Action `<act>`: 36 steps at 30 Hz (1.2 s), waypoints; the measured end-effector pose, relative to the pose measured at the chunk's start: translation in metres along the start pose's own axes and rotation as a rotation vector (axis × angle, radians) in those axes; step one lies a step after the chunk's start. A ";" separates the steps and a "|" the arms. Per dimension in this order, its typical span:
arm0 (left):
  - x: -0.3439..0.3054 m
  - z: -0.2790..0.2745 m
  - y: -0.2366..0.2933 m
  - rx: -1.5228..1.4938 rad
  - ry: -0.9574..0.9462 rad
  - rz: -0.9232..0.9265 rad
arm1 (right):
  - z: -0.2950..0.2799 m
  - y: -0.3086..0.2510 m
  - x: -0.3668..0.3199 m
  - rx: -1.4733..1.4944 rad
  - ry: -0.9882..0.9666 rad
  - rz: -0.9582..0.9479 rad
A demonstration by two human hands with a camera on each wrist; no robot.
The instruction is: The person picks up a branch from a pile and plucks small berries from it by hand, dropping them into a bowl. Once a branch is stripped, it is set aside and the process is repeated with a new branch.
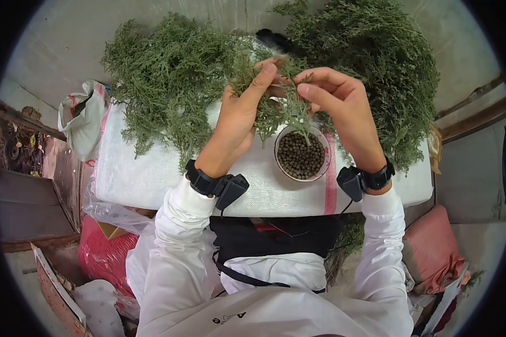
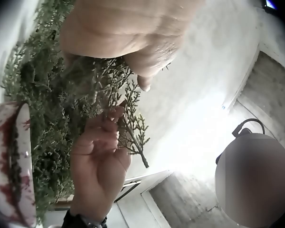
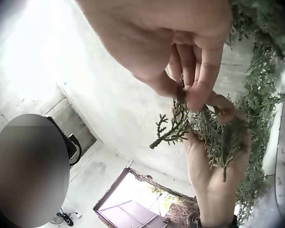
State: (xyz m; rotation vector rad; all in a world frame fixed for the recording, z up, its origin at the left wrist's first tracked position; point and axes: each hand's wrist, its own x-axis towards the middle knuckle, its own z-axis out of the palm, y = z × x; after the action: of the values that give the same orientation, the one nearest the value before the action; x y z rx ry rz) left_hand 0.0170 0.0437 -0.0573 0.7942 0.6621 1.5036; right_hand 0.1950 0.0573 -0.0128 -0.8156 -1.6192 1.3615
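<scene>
In the head view the left hand (image 1: 239, 115) grips a green leafy sprig (image 1: 270, 115), thumb over its stems. The right hand (image 1: 346, 109) pinches part of the same sprig between thumb and forefinger, close to the left fingers. Below the hands stands a bowl (image 1: 278, 163) with a light rim, holding many small round brown-green cones (image 1: 301, 156); a cut stem end hangs over it. In the right wrist view the right hand (image 3: 180, 52) pinches the sprig (image 3: 173, 128) at a thin part. The left wrist view shows a cut stem (image 2: 143, 159) beside the right hand (image 2: 99, 166).
Leafy green branches lie piled at the left (image 1: 168, 84) and right (image 1: 371, 73) on a white woven cover (image 1: 242, 191) with pink stripes. A white sack (image 1: 84, 129) stands at the left. Red bags (image 1: 104, 253) and a reddish cushion (image 1: 433, 247) lie lower down.
</scene>
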 end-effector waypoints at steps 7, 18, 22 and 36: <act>0.004 -0.006 -0.005 -0.045 0.003 -0.011 | 0.009 0.011 -0.007 0.099 0.003 0.071; 0.000 -0.007 -0.011 0.101 -0.062 0.027 | -0.004 0.031 -0.012 0.199 -0.081 0.162; 0.000 -0.007 -0.012 0.127 -0.044 0.015 | -0.003 0.032 -0.010 0.192 -0.063 0.185; 0.012 -0.028 0.023 0.056 0.057 0.190 | -0.020 0.007 -0.016 -0.337 -0.376 0.310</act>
State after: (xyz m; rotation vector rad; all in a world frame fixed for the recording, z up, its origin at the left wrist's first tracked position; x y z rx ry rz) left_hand -0.0193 0.0549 -0.0546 0.8792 0.6888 1.6912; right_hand 0.2198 0.0528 -0.0215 -1.0926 -2.1225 1.5478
